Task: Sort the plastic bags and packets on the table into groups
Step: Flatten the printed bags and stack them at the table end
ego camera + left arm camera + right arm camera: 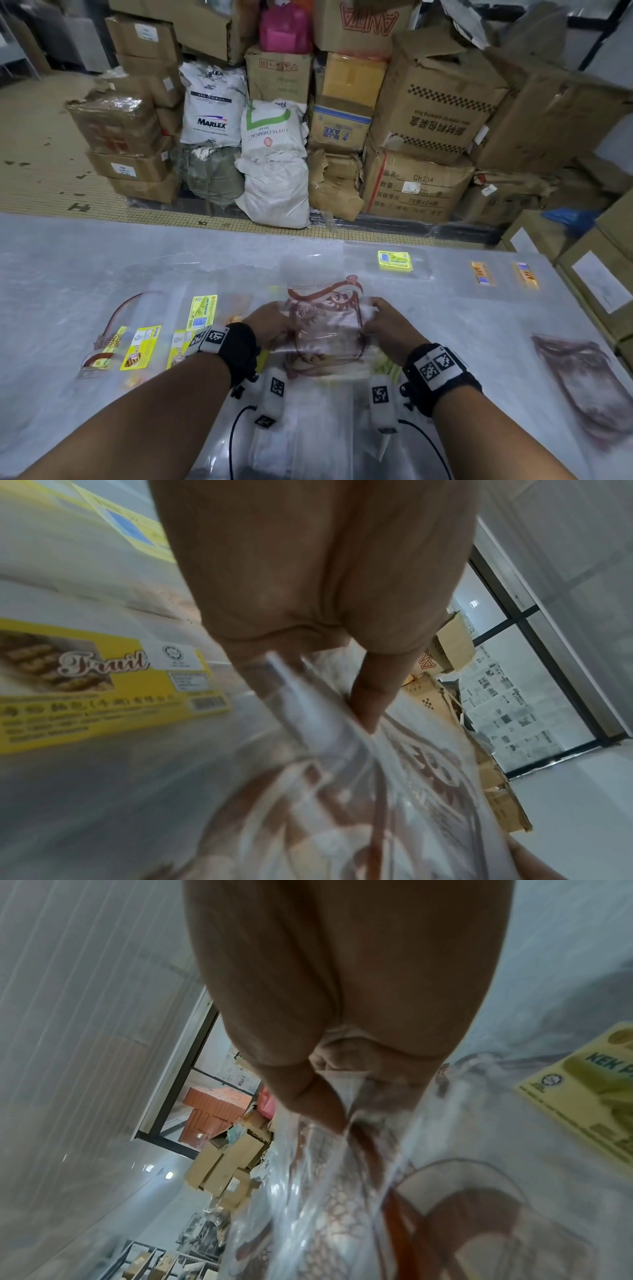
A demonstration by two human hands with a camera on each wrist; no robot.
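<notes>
A clear plastic bag with brown print (pixel 325 325) is lifted a little over the table's middle. My left hand (pixel 270 322) pinches its left edge, and the left wrist view shows the thumb (pixel 373 693) pressed on the bag (pixel 377 791). My right hand (pixel 387 325) pinches the right edge; in the right wrist view the same bag (pixel 335 1191) hangs from that hand (pixel 325 1102). Yellow-labelled packets (pixel 144 346) lie scattered to the left, one reading "Fruit" (pixel 103 680). More brown-print bags (pixel 582 383) lie at the right.
A yellow-label packet (pixel 394 261) and two orange-label packets (pixel 483 273) lie near the table's far edge (pixel 239 228). Cardboard boxes (pixel 431 113) and white sacks (pixel 274 161) are stacked on the floor beyond. More boxes (pixel 596 284) stand at the right.
</notes>
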